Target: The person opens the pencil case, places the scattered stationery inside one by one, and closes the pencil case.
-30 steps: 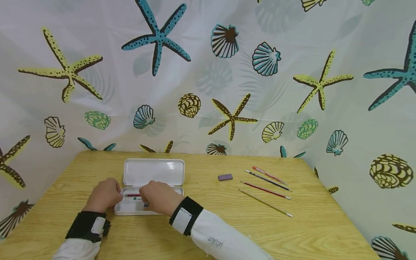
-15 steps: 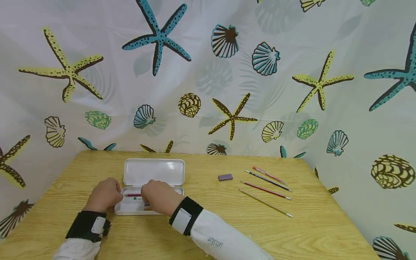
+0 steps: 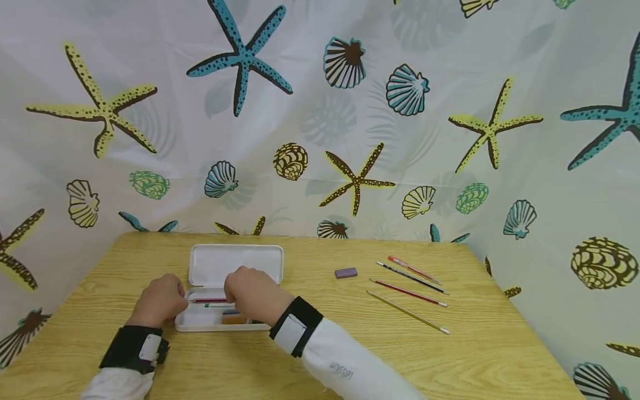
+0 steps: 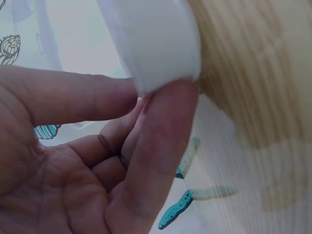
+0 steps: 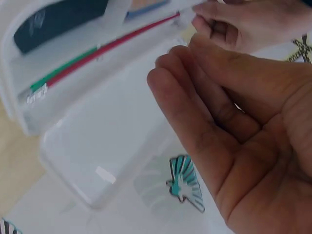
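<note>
A white pencil case point(image 3: 202, 319) lies on the table with its lid point(image 3: 215, 264) swung back. In the left wrist view my left hand point(image 3: 159, 300) pinches the case's left end between thumb and finger. Above the tray hovers my right hand point(image 3: 256, 293), fingers loosely bent; the right wrist view shows nothing between them. Inside the case are a red pencil point(image 5: 109, 52), a slim green stick-like item point(image 5: 63, 69) beside it, an orange-and-blue eraser point(image 3: 233, 318) and a dark flat piece point(image 5: 61, 24). My right hand partly hides the tray in the head view.
To the right lie a purple eraser point(image 3: 346, 273), a red-capped pen point(image 3: 415, 270), a dark pencil point(image 3: 412, 278), a red pencil point(image 3: 408, 293) and a yellow pencil point(image 3: 408, 312). A shell-and-starfish cloth point(image 3: 300, 122) hangs behind the wooden table point(image 3: 320, 355).
My right hand has lifted off the orange-and-blue eraser and shifted up and to the right, exposing it in the tray. My left hand stays at the case's left end.
</note>
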{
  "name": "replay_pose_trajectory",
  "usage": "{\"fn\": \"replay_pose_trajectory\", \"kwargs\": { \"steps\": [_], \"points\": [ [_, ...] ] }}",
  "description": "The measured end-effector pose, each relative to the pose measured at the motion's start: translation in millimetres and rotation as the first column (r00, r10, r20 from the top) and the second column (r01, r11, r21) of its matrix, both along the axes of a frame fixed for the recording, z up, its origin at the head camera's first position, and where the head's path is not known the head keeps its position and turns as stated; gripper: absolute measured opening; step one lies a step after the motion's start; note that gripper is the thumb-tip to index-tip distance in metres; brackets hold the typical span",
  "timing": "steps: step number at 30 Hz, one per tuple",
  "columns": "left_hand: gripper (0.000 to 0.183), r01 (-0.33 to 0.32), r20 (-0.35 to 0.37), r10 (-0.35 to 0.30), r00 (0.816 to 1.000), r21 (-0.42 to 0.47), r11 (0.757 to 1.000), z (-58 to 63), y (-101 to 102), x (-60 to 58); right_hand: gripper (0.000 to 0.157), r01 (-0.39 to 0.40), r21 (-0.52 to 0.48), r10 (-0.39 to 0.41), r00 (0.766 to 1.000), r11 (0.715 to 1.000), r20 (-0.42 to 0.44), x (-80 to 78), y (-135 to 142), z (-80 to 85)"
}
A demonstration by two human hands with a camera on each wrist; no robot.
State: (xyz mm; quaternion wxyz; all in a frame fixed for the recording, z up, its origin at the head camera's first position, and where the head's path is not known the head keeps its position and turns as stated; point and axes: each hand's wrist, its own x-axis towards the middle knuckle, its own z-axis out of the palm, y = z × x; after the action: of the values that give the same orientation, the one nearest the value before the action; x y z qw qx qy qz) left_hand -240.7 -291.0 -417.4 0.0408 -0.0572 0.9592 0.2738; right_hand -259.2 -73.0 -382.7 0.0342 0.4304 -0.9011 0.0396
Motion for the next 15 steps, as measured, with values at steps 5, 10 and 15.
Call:
{"fn": "replay_pose_trajectory", "kwargs": {
  "steps": [5, 10, 15],
  "points": [
    [0.004, 0.013, -0.024, -0.013, 1.000, -0.005, 1.000, 1.1, 1.6, 0.5, 0.013, 0.018, -0.078, -0.013, 0.998, 0.997, 0.063, -9.4, 29.4, 16.6],
    [0.004, 0.009, -0.014, -0.009, 1.000, -0.011, 1.000, 0.4, 0.7, -0.9, 0.012, 0.118, -0.076, -0.107, 0.986, 0.990, 0.126, -24.5, 64.4, 31.2],
    [0.005, 0.001, 0.002, -0.001, 1.000, -0.011, 1.000, -1.3, 0.2, -2.8, 0.015, 0.182, -0.097, -0.164, 0.973, 0.979, 0.165, -42.4, 101.5, 39.3]
  ]
}}
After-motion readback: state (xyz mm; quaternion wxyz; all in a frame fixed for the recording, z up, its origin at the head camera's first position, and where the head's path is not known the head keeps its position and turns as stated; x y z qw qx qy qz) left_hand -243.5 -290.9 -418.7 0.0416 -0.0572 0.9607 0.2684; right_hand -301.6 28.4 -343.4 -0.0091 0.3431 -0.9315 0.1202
